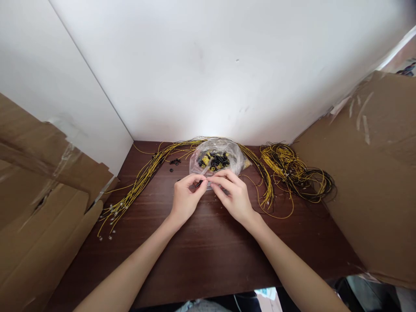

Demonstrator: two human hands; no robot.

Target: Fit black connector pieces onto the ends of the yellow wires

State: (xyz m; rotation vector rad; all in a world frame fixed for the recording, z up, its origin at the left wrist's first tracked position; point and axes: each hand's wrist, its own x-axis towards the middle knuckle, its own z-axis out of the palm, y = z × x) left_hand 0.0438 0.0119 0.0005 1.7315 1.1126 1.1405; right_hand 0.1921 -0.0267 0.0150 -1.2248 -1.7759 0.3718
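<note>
White wall (pixel 211 65) beyond the fingers; cardboard panels (pixel 367 173) set to either side of them. Dark brown tabletop (pixel 201 251) spread beneath. Long bundle of yellow and black wires (pixel 147 174) arched behind the fingertips; looser wire tangle (pixel 286 167) heaped well to their right. Clear bag (pixel 195 161), filled with black and yellow parts (pixel 221 161), seated just past them; it could be tipped and spilled if nudged by a knuckle. Left hand (pixel 188 195) and right hand (pixel 232 193) brought fingertip to fingertip. Small dark piece (pixel 199 183) apparently pinched between left thumb and forefinger; right grasp cannot be told. If gripped off-centre, it could be flicked away and lost among the loose black parts (pixel 175 161) beyond the left fingers
</note>
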